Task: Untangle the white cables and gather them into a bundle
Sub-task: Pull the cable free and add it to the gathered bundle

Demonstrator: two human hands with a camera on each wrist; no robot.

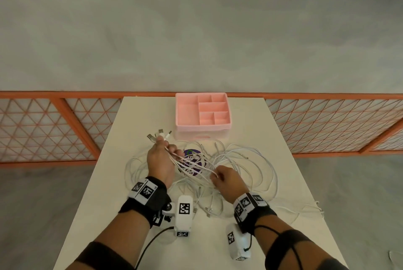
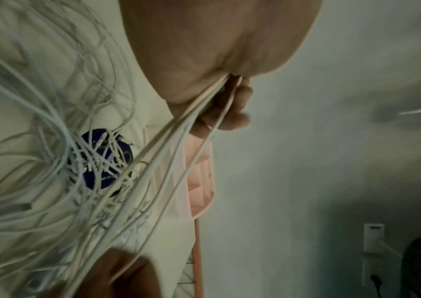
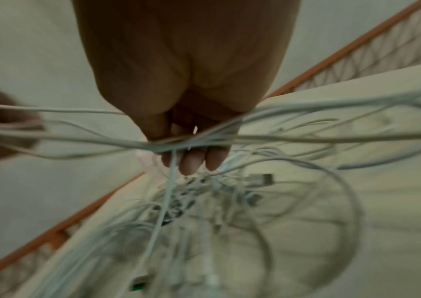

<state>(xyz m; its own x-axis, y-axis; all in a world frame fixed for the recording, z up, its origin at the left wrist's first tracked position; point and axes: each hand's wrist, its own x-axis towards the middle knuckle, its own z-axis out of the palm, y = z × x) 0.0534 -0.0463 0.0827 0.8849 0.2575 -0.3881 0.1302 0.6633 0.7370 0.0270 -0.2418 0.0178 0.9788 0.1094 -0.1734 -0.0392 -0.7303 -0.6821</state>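
Observation:
A tangle of thin white cables [image 1: 237,160] sprawls over the cream table [image 1: 141,117]. My left hand [image 1: 160,158] is raised over the table's left-centre and grips several cables, their USB plugs [image 1: 159,134] fanning out above its fist. In the left wrist view those cables [image 2: 168,149] run taut from the curled fingers [image 2: 232,113] down to the heap. My right hand [image 1: 226,179], nearer me, holds the same strands [image 3: 204,141] under its curled fingers [image 3: 191,163]. The strands stretch between both hands.
A pink compartment tray [image 1: 202,111] stands at the table's far edge, just beyond the cables. A round purple sticker [image 1: 193,161] lies under the tangle. Loose cable ends [image 1: 309,208] trail to the right table edge. An orange lattice railing [image 1: 65,125] flanks the table.

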